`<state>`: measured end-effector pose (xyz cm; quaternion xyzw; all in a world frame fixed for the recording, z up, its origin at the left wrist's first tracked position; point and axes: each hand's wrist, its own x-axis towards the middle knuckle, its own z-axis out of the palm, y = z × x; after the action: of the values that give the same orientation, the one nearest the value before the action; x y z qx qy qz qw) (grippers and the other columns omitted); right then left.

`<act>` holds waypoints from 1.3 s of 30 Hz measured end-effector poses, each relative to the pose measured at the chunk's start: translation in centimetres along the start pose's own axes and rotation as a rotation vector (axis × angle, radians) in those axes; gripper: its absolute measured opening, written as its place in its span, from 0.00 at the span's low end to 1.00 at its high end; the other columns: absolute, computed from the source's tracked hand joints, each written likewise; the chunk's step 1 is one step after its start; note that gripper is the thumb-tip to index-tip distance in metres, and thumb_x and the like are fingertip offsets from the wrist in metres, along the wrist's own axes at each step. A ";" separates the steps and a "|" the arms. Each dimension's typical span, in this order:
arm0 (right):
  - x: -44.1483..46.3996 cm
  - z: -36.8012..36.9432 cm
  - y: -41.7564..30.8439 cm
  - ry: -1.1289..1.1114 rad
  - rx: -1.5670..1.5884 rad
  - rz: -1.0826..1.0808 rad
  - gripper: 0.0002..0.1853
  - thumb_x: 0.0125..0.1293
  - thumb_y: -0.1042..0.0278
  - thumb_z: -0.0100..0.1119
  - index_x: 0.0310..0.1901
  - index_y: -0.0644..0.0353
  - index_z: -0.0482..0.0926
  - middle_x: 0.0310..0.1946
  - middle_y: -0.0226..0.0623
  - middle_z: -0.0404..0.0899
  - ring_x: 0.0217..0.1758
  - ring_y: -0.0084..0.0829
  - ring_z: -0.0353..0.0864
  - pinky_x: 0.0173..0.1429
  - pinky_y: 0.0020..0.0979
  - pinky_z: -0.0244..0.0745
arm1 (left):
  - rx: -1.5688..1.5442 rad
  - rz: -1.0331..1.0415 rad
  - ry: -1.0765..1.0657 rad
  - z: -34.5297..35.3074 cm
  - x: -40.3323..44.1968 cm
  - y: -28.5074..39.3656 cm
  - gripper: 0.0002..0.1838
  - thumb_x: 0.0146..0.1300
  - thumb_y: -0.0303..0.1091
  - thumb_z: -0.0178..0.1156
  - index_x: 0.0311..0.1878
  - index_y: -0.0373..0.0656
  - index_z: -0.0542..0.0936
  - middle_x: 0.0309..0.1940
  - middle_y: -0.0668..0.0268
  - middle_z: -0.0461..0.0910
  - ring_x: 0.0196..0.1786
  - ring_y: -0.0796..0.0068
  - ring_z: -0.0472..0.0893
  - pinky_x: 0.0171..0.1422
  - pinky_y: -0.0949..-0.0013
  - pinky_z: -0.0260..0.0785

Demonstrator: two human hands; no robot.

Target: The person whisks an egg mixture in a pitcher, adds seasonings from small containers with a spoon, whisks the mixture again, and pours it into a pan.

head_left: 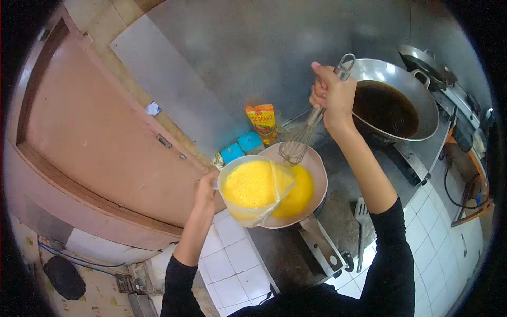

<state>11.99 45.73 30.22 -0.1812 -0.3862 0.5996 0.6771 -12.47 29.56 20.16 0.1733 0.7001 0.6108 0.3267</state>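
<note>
My left hand (207,189) grips the handle of a clear jug (248,185) of yellow liquid. The jug is tilted to the right over a light pink pan (318,182), with its spout above the pan. A yellow pool (298,195) lies in the pan, partly hidden by the jug. My right hand (335,95) is closed around the handle of a wire whisk (297,143), held up with its wires down over the pan's far side, close to the jug's spout.
A large wok (430,113) with dark liquid sits on the right burner. Behind the pan are an orange packet (262,120) and blue-lidded containers (249,141). A slotted spatula (361,222) lies right of the pan. Another pan (425,61) is at the back right.
</note>
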 end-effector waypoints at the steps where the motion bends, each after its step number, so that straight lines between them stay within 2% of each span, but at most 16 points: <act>1: 0.2 -0.5 0.5 -0.012 -0.025 0.025 0.17 0.56 0.71 0.58 0.15 0.54 0.61 0.08 0.26 0.58 0.07 0.18 0.53 0.12 0.23 0.49 | 0.031 0.019 -0.045 0.0 0.5 0.1 0.03 0.47 0.34 0.57 0.24 0.48 0.75 0.19 0.76 0.71 0.20 0.86 0.64 0.23 0.79 0.49; 2: 0.4 -1.0 1.2 -0.028 -0.032 0.042 0.17 0.56 0.71 0.58 0.14 0.54 0.62 0.08 0.27 0.59 0.07 0.18 0.54 0.12 0.23 0.49 | 0.062 0.036 -0.090 0.1 0.9 0.1 0.07 0.45 0.34 0.59 0.28 0.44 0.78 0.24 0.73 0.73 0.26 0.83 0.69 0.27 0.76 0.54; 5: 0.5 -1.9 2.0 -0.039 -0.065 0.054 0.18 0.56 0.71 0.58 0.14 0.54 0.62 0.08 0.27 0.59 0.06 0.18 0.54 0.12 0.24 0.49 | 0.109 0.048 -0.132 1.0 1.5 0.9 0.11 0.45 0.35 0.60 0.32 0.40 0.78 0.27 0.70 0.75 0.31 0.79 0.72 0.33 0.75 0.58; 12: 0.2 -3.0 2.6 -0.043 -0.114 0.098 0.18 0.57 0.71 0.57 0.14 0.55 0.62 0.07 0.27 0.60 0.06 0.18 0.55 0.11 0.24 0.49 | 0.224 0.052 -0.126 1.9 2.2 1.8 0.14 0.47 0.35 0.60 0.34 0.35 0.78 0.29 0.66 0.77 0.30 0.77 0.74 0.34 0.73 0.61; 14: 0.0 -2.9 2.5 -0.010 -0.155 0.115 0.21 0.57 0.71 0.57 0.12 0.53 0.58 0.06 0.25 0.55 0.06 0.18 0.51 0.13 0.24 0.48 | 0.263 0.045 -0.112 1.8 3.0 1.5 0.13 0.47 0.34 0.60 0.34 0.35 0.79 0.29 0.66 0.78 0.31 0.76 0.75 0.35 0.71 0.63; 18: -0.1 -3.2 2.5 -0.021 -0.196 0.108 0.21 0.57 0.71 0.57 0.12 0.53 0.58 0.06 0.26 0.56 0.05 0.18 0.52 0.12 0.24 0.48 | 0.301 0.045 -0.110 2.8 1.6 2.9 0.12 0.47 0.33 0.61 0.32 0.35 0.79 0.30 0.65 0.78 0.32 0.77 0.76 0.37 0.71 0.65; 20: -0.3 -3.2 2.4 -0.027 -0.191 0.122 0.21 0.57 0.70 0.57 0.11 0.53 0.58 0.06 0.26 0.56 0.05 0.18 0.52 0.12 0.24 0.48 | 0.249 0.142 -0.153 2.7 2.5 2.5 0.10 0.47 0.31 0.61 0.32 0.35 0.79 0.30 0.65 0.78 0.32 0.77 0.76 0.38 0.71 0.66; 24: -0.7 -3.2 1.9 -0.041 -0.198 0.114 0.22 0.57 0.70 0.57 0.11 0.53 0.58 0.06 0.26 0.56 0.06 0.18 0.52 0.12 0.24 0.48 | 0.354 0.170 -0.114 2.6 2.8 3.0 0.09 0.47 0.29 0.60 0.32 0.35 0.79 0.30 0.64 0.79 0.33 0.76 0.77 0.40 0.71 0.67; 30: -1.1 -3.3 1.3 -0.033 -0.186 0.125 0.21 0.57 0.70 0.57 0.11 0.53 0.57 0.06 0.26 0.56 0.06 0.18 0.51 0.13 0.24 0.47 | 0.299 0.275 -0.179 2.8 2.4 3.3 0.07 0.47 0.29 0.60 0.29 0.35 0.80 0.28 0.64 0.80 0.30 0.75 0.77 0.37 0.72 0.67; 35: -1.4 -3.6 0.8 -0.043 -0.193 0.129 0.21 0.57 0.70 0.57 0.11 0.53 0.57 0.06 0.26 0.55 0.06 0.18 0.52 0.13 0.24 0.47 | 0.407 0.339 -0.138 2.8 2.3 3.4 0.09 0.47 0.31 0.61 0.17 0.38 0.78 0.17 0.68 0.77 0.20 0.78 0.73 0.26 0.73 0.63; 39: -1.5 -3.8 0.7 -0.050 -0.216 0.114 0.21 0.57 0.70 0.57 0.11 0.53 0.57 0.06 0.26 0.55 0.06 0.18 0.52 0.13 0.24 0.47 | 0.544 0.370 -0.086 2.3 3.0 3.2 0.12 0.46 0.32 0.62 0.12 0.39 0.76 0.13 0.70 0.73 0.16 0.80 0.69 0.22 0.72 0.58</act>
<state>14.39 45.26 26.82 -0.2599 -0.4542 0.5963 0.6087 -13.64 33.86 22.47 0.4043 0.7797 0.4424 0.1813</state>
